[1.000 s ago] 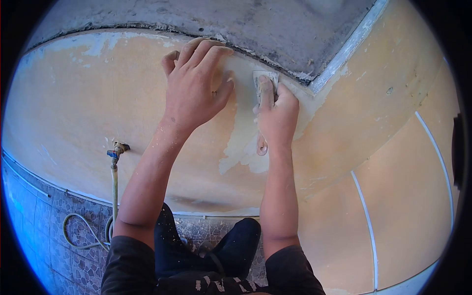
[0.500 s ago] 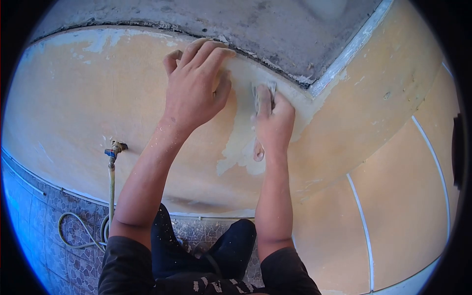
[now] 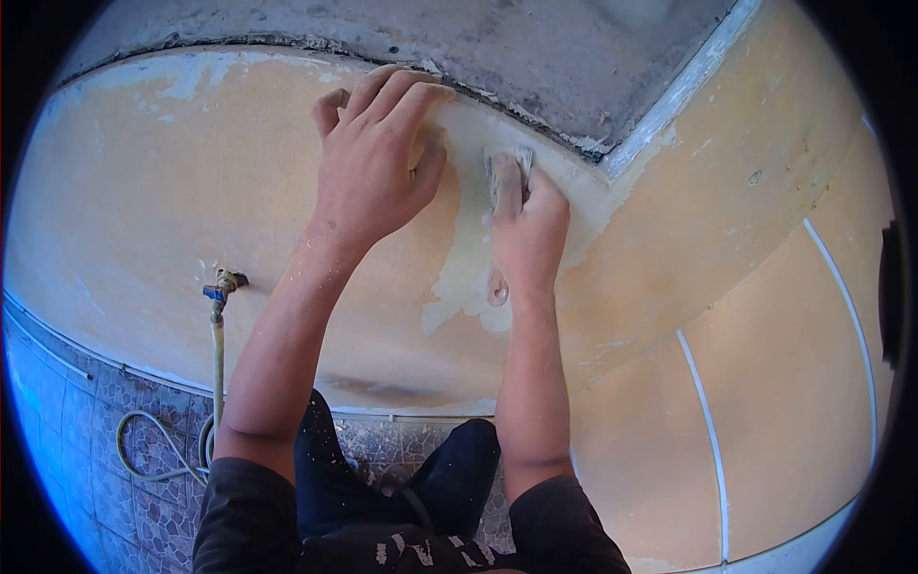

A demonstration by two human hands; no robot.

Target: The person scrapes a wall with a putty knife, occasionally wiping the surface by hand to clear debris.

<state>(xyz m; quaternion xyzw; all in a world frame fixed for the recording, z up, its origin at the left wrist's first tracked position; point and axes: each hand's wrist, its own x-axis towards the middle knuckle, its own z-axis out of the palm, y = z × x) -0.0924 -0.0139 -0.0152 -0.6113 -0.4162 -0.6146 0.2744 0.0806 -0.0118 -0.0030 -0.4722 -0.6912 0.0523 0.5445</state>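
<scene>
Scraper upright against the pale-patched wall, its handle gripped by the right hand, blade just below the grey ledge. Left hand, fingers bent, rests at the ledge's edge. Farther out, a tap with a hose attached.

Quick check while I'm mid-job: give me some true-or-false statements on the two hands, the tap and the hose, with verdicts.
1. The right hand holds a flat-bladed scraper with a pinkish handle. True.
2. The left hand grips a second scraper. False: it holds no tool, its fingers spread at the upper part of the peach-coloured wall.
3. A pale hose runs down from the blue-handled metal tap. True.
4. The hose is straight throughout. False: it loops over the patterned floor tiles.
</scene>
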